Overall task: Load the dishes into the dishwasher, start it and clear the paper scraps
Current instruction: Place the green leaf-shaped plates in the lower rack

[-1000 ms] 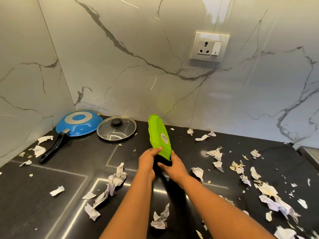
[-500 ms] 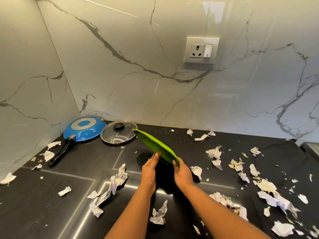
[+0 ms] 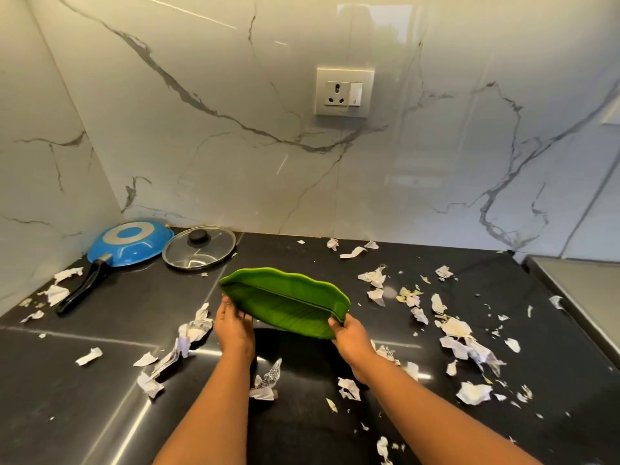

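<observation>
Turned within the last second from standing on edge to nearly level, face up: green leaf-shaped plastic plate (image 3: 285, 302). Held above the black stone worktop (image 3: 100, 330), left hand (image 3: 233, 327) fingers grasping its left end, right hand (image 3: 352, 337) fingers pinching the right tip. Ribbed, wavy-rimmed, apparently clean. Likely ready for carrying to the dishwasher. Torn white paper scraps (image 3: 459, 330) not yet cleared.
</observation>
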